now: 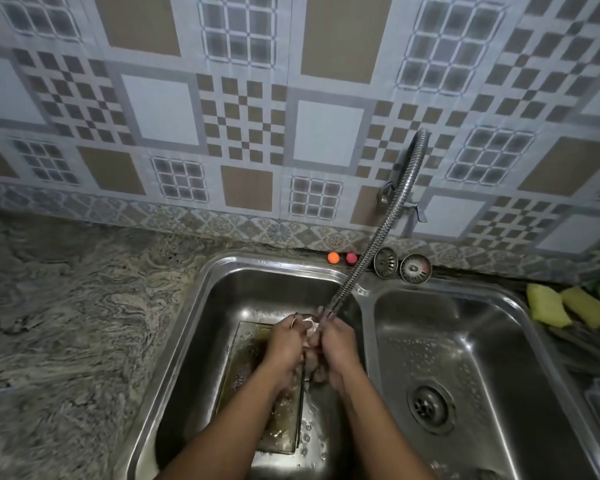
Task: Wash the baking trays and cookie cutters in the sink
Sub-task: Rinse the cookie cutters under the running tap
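Stainless steel fills the head view: a double sink (pixel 274 263) set into the marbled stone counter (pixel 66 323), with your hands together in the left basin, right under the tip of the flexible faucet hose (pixel 388 216). Your left hand (pixel 286 341) has its fingers curled round a thin metal rim that looks like a cookie cutter (pixel 307 319). Your right hand (pixel 336 341) is curled against it from the other side, so the cutter is pinched between both; most of it is hidden by your fingers. Below your wrists a baking tray (pixel 243 358) lies flat on the basin floor toward its left wall, brownish and wet, and by the look of it not yet scrubbed. Two yellow sponges (pixel 548 306) sit at the counter's right edge, well apart from your hands. Two strainer plugs (pixel 415 268) stand on the sink's back rim. Watch your hold: a wet, thin cutter can slip through curled fingers and clatter onto the tray, and rubbing hard along its edge could nick a fingertip. With the spout this close, the stream hitting bare metal may spray over the rim onto the counter.
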`<control>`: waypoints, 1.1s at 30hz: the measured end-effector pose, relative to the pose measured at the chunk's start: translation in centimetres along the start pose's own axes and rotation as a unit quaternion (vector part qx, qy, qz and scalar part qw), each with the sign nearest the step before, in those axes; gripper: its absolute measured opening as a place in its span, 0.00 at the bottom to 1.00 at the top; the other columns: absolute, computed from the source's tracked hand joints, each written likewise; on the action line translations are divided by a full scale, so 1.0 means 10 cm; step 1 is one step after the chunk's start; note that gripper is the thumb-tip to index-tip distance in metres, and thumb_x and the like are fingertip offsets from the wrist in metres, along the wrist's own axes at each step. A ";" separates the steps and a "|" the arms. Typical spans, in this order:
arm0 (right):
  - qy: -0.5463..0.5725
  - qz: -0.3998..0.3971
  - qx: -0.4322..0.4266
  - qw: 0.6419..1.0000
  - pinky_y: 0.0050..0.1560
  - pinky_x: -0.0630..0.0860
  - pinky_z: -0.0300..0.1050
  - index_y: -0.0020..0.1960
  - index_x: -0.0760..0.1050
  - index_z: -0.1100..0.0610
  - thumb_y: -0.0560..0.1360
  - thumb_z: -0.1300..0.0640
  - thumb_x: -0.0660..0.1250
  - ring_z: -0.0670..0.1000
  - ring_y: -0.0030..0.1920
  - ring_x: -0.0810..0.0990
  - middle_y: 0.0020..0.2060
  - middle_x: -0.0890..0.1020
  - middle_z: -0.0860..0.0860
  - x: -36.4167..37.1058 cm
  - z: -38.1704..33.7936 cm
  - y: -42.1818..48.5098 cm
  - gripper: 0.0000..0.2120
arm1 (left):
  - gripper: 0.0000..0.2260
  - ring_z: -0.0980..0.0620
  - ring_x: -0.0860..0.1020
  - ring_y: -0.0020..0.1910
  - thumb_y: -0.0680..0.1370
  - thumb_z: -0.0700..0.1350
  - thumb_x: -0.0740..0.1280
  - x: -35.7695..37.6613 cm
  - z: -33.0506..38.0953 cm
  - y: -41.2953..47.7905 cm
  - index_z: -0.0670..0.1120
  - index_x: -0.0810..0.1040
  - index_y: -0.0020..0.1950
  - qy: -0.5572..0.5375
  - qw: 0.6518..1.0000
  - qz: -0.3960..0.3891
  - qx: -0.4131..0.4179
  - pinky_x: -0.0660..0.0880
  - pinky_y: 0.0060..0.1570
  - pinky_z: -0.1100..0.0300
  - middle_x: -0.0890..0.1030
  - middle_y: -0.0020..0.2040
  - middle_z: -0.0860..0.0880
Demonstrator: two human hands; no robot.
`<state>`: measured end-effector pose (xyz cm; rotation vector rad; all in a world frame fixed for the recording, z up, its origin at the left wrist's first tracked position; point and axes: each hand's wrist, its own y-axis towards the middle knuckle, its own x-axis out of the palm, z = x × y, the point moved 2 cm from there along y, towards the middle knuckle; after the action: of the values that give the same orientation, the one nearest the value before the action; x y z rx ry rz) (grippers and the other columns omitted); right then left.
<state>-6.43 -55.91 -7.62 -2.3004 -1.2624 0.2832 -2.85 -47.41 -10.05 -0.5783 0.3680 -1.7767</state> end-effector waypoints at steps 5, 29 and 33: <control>0.116 0.017 0.016 0.993 0.36 0.79 0.44 0.46 0.82 0.57 0.77 0.69 0.62 0.51 0.33 0.81 0.35 0.84 0.54 0.02 0.01 0.03 0.12 | 0.10 0.50 0.77 0.37 0.81 0.46 0.59 0.06 -0.01 -0.07 0.48 0.81 0.51 0.017 0.997 -0.054 -0.050 0.74 0.37 0.55 0.81 0.40 0.48; 0.005 0.120 -0.061 0.991 0.38 0.75 0.44 0.42 0.81 0.59 0.80 0.58 0.62 0.53 0.39 0.81 0.37 0.85 0.56 0.02 0.03 0.10 0.13 | 0.11 0.46 0.83 0.54 0.83 0.40 0.60 0.28 0.10 -0.10 0.43 0.81 0.57 -0.146 0.988 0.037 -0.039 0.78 0.59 0.52 0.85 0.54 0.43; 0.009 0.027 -0.073 0.997 0.40 0.77 0.39 0.47 0.82 0.55 0.81 0.53 0.63 0.47 0.42 0.84 0.39 0.86 0.51 0.20 0.05 -0.07 0.10 | 0.07 0.45 0.82 0.43 0.80 0.38 0.65 0.24 0.19 -0.02 0.40 0.83 0.45 -0.199 0.973 0.096 -0.067 0.79 0.51 0.54 0.85 0.42 0.43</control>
<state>-6.00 -53.78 -7.55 -2.4580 -1.2502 0.1939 -2.43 -49.54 -7.95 -0.9437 0.2563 -1.4175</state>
